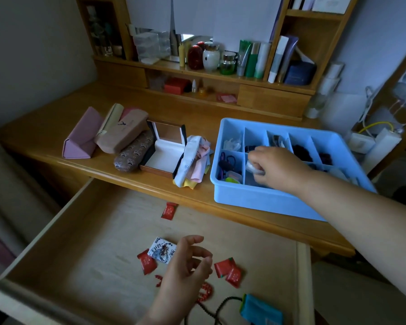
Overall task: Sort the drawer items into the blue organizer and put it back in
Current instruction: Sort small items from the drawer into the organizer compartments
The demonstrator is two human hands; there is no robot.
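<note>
A home bedroom or dressing corner: a wooden vanity worktop (pixel 45 134) with an open drawer (pixel 99 231) and a mirror (pixel 174 24) behind. Its shelf (pixel 164 66) holds skincare tubes (pixel 251 58) and jars (pixel 211 56). Glasses cases (pixel 120 136) lie on the worktop.

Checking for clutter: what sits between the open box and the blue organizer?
Head view: a pile of small cloths lies between the open box and the blue organizer.
</note>
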